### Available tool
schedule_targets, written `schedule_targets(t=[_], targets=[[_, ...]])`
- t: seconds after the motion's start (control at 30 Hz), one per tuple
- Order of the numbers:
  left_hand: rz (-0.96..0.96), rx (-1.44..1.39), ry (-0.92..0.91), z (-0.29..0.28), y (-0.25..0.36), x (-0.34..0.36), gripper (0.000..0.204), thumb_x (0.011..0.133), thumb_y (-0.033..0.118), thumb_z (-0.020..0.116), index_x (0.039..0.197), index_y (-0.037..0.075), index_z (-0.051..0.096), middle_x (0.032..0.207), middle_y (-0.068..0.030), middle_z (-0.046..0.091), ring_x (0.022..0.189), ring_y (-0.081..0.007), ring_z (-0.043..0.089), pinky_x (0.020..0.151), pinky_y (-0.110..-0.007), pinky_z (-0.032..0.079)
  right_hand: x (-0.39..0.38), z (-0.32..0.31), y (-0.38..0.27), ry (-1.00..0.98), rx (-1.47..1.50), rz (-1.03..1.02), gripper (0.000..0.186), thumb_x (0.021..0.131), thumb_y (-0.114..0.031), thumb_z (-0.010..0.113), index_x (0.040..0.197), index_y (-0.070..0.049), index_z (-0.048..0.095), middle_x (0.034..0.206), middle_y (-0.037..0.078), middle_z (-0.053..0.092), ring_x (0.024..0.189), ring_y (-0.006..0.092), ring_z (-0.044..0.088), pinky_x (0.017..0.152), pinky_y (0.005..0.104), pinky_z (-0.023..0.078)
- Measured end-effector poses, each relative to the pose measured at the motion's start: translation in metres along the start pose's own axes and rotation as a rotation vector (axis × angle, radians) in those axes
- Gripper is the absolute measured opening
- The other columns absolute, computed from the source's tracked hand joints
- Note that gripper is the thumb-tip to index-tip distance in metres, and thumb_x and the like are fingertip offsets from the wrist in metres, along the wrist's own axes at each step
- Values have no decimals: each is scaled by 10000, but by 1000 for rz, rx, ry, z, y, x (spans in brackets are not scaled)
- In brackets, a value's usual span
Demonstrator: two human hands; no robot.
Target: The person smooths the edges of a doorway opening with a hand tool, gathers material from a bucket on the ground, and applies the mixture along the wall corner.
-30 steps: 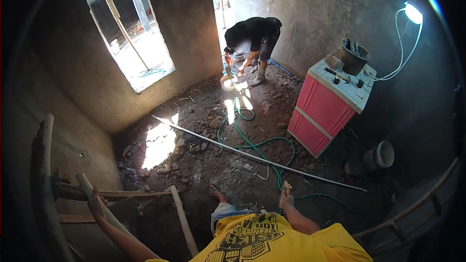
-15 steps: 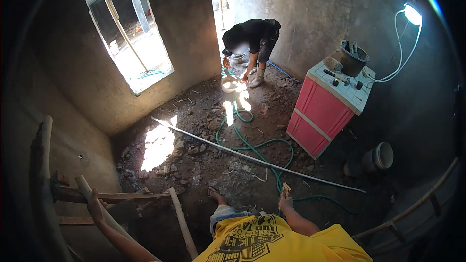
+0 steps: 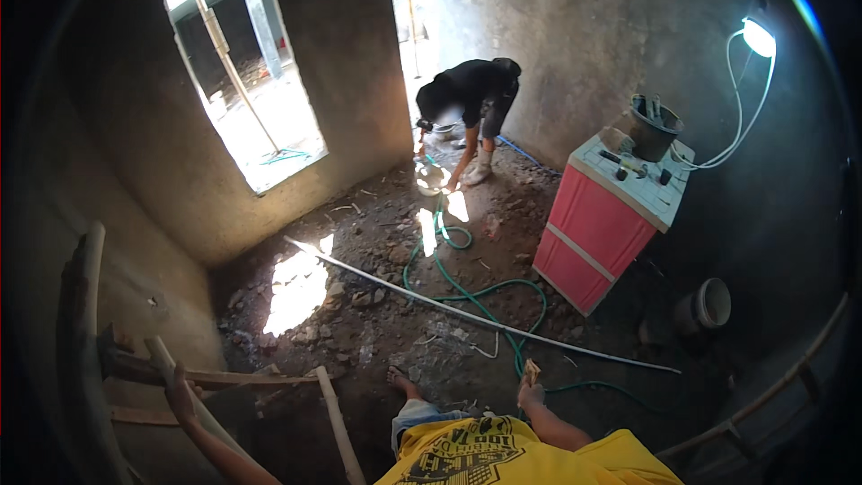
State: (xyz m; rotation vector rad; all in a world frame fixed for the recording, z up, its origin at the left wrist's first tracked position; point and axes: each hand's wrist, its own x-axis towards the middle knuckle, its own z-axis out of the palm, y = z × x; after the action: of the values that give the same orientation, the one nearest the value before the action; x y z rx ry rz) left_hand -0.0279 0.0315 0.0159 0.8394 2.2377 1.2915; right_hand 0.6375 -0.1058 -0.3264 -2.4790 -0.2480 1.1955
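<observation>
At the lower left, my left hand (image 3: 182,395) is closed round the upper part of a pale wooden pole (image 3: 160,357), part of a rough timber frame. My right hand (image 3: 531,393) is in front of my yellow shirt, gripping a small flat tan piece (image 3: 532,371); its exact kind is too small to make out. A green hose (image 3: 480,304) snakes over the dirt floor just beyond that hand. Across the hose lies a long thin white pipe (image 3: 449,307).
A bent-over person (image 3: 471,99) reaches to a pale bucket (image 3: 431,181) by the doorway. At right stands a pink cabinet (image 3: 588,238) with a dark bucket (image 3: 654,126) on top, below a lit bulb (image 3: 759,38). Another bucket (image 3: 712,304) and a wooden ladder (image 3: 763,404) are nearer. Rubble (image 3: 359,292) covers the floor.
The view has tipped up a little, so the room sits lower in the picture. Both my hands keep their holds. The other person remains bent over the bucket.
</observation>
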Motion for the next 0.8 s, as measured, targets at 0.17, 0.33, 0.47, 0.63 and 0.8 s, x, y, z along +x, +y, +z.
schedule_targets(t=[0.17, 0.33, 0.47, 0.63, 0.8], targets=[[-18, 2, -5, 5, 7, -4, 496, 779, 534, 595, 916, 61, 534, 526, 28, 383, 423, -90, 432, 410, -248, 374, 14, 5, 9, 61, 11, -27, 518, 917, -442, 413, 951, 61, 530, 784, 145, 556, 687, 258, 543, 638, 428, 397], [6, 29, 22, 6, 10, -10, 477, 785, 528, 594, 910, 71, 536, 515, 33, 373, 409, -85, 419, 402, -245, 370, -4, 0, -5, 16, 9, -18, 559, 920, -445, 402, 1129, 68, 481, 945, 174, 568, 825, 294, 561, 704, 438, 413], [25, -1, 38, 12, 20, -17, 438, 808, 477, 593, 743, 47, 546, 501, -5, 402, 409, -119, 453, 413, -274, 385, 7, -2, 3, 18, 32, -18, 582, 913, -453, 410, 1163, 70, 461, 1062, 204, 540, 943, 331, 545, 763, 427, 420], [-28, 17, 35, 4, 18, -17, 426, 800, 469, 609, 720, 58, 531, 501, -5, 405, 407, -120, 455, 405, -270, 379, -15, -4, -11, 7, 50, 12, 574, 909, -454, 423, 1120, 76, 485, 985, 204, 569, 917, 325, 562, 748, 435, 412], [30, -90, 32, 10, 21, -21, 397, 800, 447, 619, 741, 69, 514, 491, 11, 388, 388, -112, 431, 389, -267, 367, 7, 4, 1, 33, 23, -18, 549, 916, -442, 420, 1044, 83, 517, 834, 169, 568, 735, 281, 550, 681, 431, 405]])
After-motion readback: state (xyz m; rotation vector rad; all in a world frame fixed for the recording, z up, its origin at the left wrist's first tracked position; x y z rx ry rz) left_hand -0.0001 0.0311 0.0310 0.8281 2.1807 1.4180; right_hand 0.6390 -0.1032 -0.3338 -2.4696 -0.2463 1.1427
